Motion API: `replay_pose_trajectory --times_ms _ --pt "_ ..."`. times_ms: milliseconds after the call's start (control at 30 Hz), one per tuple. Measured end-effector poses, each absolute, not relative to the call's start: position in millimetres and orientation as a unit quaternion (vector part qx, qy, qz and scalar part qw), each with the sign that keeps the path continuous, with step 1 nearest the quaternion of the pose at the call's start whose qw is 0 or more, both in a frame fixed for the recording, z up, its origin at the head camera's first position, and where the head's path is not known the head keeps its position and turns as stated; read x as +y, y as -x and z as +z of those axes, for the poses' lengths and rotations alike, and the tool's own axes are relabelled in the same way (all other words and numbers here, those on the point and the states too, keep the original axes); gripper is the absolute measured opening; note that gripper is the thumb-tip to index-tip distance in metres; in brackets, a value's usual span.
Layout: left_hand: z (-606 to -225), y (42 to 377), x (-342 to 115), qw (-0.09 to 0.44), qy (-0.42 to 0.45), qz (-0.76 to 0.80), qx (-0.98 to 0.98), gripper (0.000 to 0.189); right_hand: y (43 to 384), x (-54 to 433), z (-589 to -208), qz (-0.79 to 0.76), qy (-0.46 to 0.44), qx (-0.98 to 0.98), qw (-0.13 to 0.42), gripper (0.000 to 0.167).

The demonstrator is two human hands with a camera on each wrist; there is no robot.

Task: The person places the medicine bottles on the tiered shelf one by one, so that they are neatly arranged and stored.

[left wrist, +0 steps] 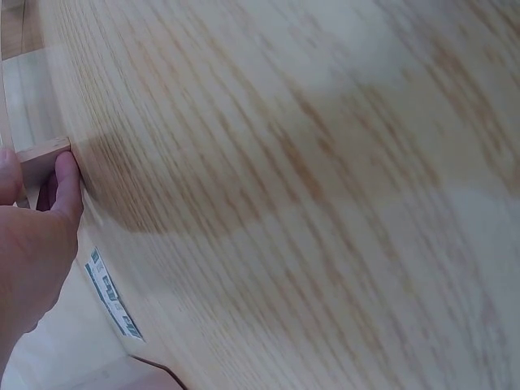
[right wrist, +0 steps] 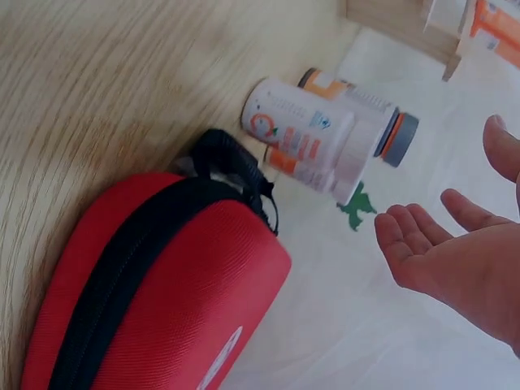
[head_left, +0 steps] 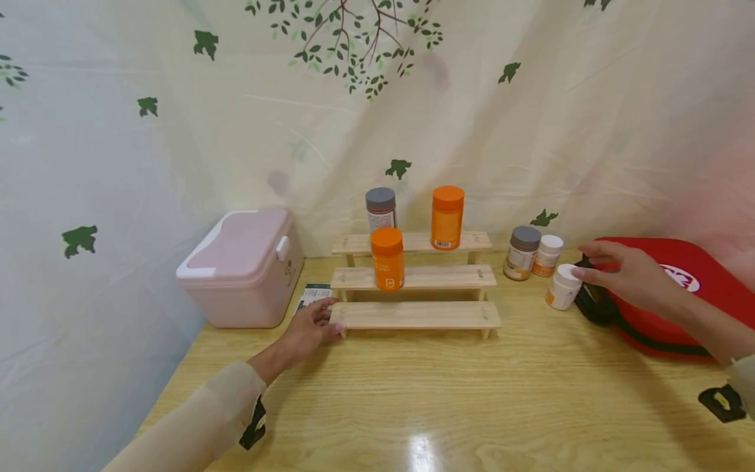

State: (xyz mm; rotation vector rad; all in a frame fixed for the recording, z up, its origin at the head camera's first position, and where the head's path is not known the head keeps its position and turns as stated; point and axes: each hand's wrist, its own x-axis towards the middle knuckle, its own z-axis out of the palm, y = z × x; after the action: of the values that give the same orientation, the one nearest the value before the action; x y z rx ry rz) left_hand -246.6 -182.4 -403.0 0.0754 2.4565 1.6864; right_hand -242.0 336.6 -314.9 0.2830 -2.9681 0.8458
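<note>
My left hand (head_left: 308,333) grips the left end of the lowest step of a three-step wooden rack (head_left: 419,314). Its thumb and fingers pinch the board's edge in the left wrist view. An orange jar (head_left: 387,262) stands on the middle step; another orange jar (head_left: 447,219) and a grey-lidded jar (head_left: 381,208) are on the top one. Over on the right, my right hand (head_left: 639,278) is near a white bottle (head_left: 563,288) with an orange-marked label. The right wrist view shows these fingers relaxed and apart from the bottle (right wrist: 296,122), holding nothing.
Behind the white bottle stand a grey-lidded bottle (head_left: 522,255) and a smaller white-capped bottle (head_left: 548,255). A red zipped case (head_left: 666,262) with a black handle lies at the right. Left of the rack are a pink lidded box (head_left: 242,282) and a printed card (head_left: 311,295).
</note>
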Motion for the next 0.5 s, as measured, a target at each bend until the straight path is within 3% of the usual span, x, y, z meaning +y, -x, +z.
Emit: replay_pose_trajectory --times_ms 200,500 --pt "-404.2 248.2 -182.1 0.08 -0.02 0.566 0.821 0.056 251.1 342.6 -319.5 0.277 -0.086 -0.957 0.027 0.072" --pt "-403.8 247.0 -181.1 0.077 -0.022 0.572 0.816 0.056 267.5 352.2 -329.8 0.285 -0.084 -0.954 -0.029 0.079"
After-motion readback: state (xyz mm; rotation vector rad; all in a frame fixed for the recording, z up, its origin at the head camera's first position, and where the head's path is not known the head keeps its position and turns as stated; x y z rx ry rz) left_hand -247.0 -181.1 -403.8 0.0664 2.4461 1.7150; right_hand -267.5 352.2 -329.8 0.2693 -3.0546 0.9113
